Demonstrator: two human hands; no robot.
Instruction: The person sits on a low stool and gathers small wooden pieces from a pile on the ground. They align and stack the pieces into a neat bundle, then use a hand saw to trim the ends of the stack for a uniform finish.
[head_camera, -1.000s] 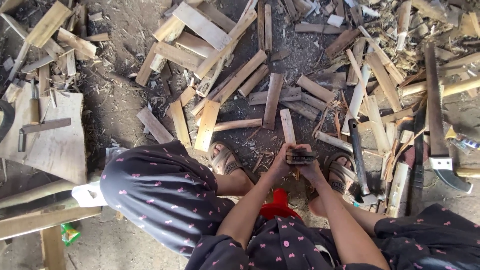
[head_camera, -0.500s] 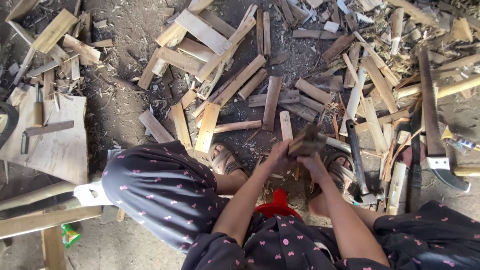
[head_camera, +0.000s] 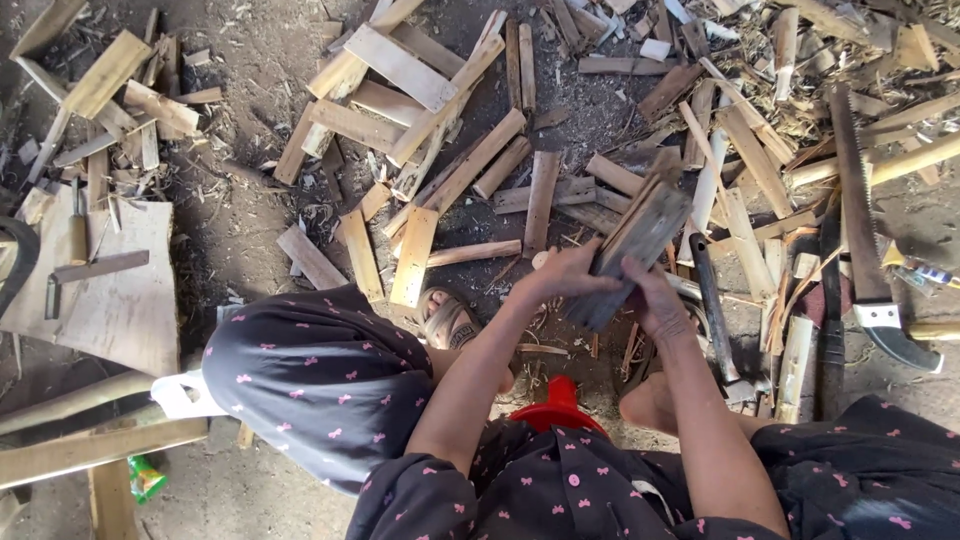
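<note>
While I look down from the head camera, the dirt floor (head_camera: 250, 220) fills most of the frame, and cut wood slats (head_camera: 430, 150) lie all over the top half. At the left edge sits a flat wooden board (head_camera: 110, 300) with a small chisel (head_camera: 78, 225) on it. On the right side a long saw (head_camera: 858, 220) lies with its teeth pointing up the frame, and a dark-handled hammer (head_camera: 715, 310) lies just left of it. At the bottom middle, a red stool (head_camera: 556, 400) peeks out between the knees in dotted dark cloth.

A bundle of dark flat slats (head_camera: 635, 245) is in the middle of the frame, tilted, its top end leaning to the upper right. My left hand (head_camera: 565, 275) wraps its fingers around the lower left side of the bundle. My right hand (head_camera: 660, 300) grips the lower right side, fingers curled tight on it. Both hands touch the bundle, and it is up off the floor.
</note>
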